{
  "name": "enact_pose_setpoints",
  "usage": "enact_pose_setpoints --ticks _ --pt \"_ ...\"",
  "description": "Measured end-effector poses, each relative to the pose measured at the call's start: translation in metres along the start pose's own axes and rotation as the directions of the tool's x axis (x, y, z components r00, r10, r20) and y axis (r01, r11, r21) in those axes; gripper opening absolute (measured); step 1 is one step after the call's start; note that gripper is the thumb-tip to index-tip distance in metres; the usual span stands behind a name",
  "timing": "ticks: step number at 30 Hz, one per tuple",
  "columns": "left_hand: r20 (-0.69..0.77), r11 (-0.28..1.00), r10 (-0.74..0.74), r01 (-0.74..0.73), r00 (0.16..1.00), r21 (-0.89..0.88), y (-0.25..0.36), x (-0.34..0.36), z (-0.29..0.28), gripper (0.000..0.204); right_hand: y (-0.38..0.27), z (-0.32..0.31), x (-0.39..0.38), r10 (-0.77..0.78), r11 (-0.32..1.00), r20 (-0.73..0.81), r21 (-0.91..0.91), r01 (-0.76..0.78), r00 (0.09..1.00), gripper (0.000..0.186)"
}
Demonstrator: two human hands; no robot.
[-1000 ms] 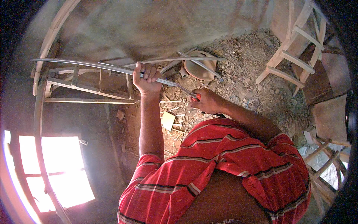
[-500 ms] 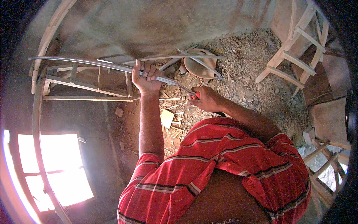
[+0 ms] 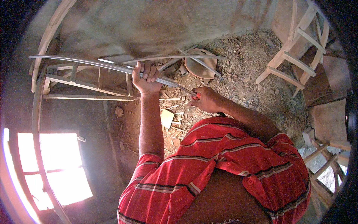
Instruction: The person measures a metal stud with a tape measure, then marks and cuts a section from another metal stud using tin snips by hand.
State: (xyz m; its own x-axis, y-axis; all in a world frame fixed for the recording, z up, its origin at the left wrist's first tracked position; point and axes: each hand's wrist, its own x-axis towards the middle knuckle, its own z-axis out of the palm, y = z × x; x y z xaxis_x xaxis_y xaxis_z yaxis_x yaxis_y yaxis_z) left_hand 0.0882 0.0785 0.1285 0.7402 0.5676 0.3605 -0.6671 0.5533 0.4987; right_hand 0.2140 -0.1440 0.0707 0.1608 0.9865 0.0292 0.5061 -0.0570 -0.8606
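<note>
My left hand (image 3: pixel 147 80) is closed around a long, thin, silvery metal channel (image 3: pixel 115 67), which looks like several strips or edges together. The channel reaches far out to the left and ends a little to the right of my fist. My right hand (image 3: pixel 209 99) is closed on a red-handled hand tool (image 3: pixel 197 95), held lower and to the right. A narrow metal part of the tool meets the channel's right end. My fingers cover most of the handle, and the tool's exact kind cannot be made out.
Rubble (image 3: pixel 246 74) covers the floor. A tan round pan (image 3: pixel 197 66) lies ahead with strips across it. A wooden ladder (image 3: pixel 285 58) stands at the far right, and a wooden frame (image 3: pixel 89 98) at the left. A pale yellow square piece (image 3: pixel 167 118) lies below my hands.
My right fingers have shifted slightly around the red handle, and its visible red parts sit closer together. The channel tilts very slightly differently; my left hand keeps its grip.
</note>
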Motion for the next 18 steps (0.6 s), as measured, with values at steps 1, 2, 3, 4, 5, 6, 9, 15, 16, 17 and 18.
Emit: enact_pose_setpoints --ticks 1,2,3,4,5,6,9,15,16,17,18 --pt "0.038 1.000 -0.013 0.014 0.999 -0.019 0.001 0.000 0.005 0.024 0.001 0.001 0.000 -0.007 1.000 -0.007 -0.017 0.007 1.000 0.034" --pt "-0.128 0.997 0.011 0.000 0.992 0.083 0.000 0.000 0.010 0.025 0.002 0.001 0.001 -0.014 0.999 -0.013 -0.034 0.014 1.000 0.035" --pt "-0.288 0.983 0.051 0.003 0.956 0.184 -0.003 -0.001 0.015 0.027 0.003 0.001 0.001 -0.016 0.999 -0.026 -0.043 0.015 1.000 0.035" --pt "-0.434 0.960 0.103 0.025 0.895 0.279 -0.008 -0.001 0.026 0.030 0.006 0.000 0.002 -0.016 0.998 -0.042 -0.054 0.013 0.999 0.035" --pt "-0.484 0.926 0.158 0.041 0.861 0.375 -0.010 -0.002 0.032 0.033 0.007 -0.001 0.003 -0.020 0.998 -0.055 -0.064 0.017 0.998 0.036" --pt "-0.526 0.883 0.218 0.064 0.822 0.466 -0.013 -0.004 0.038 0.036 0.009 -0.001 0.005 -0.001 0.998 -0.056 -0.070 -0.002 0.998 0.036" --pt "-0.546 0.758 0.406 0.064 0.733 0.649 -0.017 -0.014 0.035 0.051 0.009 0.009 0.007 0.033 0.996 -0.050 -0.079 -0.037 0.998 0.035" --pt "-0.593 0.873 0.351 -0.025 0.725 0.486 -0.018 -0.024 0.028 0.060 0.006 0.011 0.000 0.005 0.988 0.056 -0.153 0.004 0.998 0.037" --pt "-0.635 0.877 0.388 -0.055 0.668 0.478 -0.023 -0.024 0.040 0.062 0.007 0.011 -0.001 -0.002 0.988 0.065 -0.156 0.012 0.998 0.039" --pt "-0.634 0.878 0.378 -0.045 0.675 0.476 -0.022 -0.027 0.038 0.063 0.007 0.011 -0.003 -0.008 0.987 0.075 -0.159 0.020 0.997 0.042" --pt "-0.632 0.880 0.368 -0.036 0.682 0.474 -0.020 -0.030 0.036 0.063 0.006 0.012 -0.004 0.002 0.990 0.100 -0.137 0.012 0.995 0.042"
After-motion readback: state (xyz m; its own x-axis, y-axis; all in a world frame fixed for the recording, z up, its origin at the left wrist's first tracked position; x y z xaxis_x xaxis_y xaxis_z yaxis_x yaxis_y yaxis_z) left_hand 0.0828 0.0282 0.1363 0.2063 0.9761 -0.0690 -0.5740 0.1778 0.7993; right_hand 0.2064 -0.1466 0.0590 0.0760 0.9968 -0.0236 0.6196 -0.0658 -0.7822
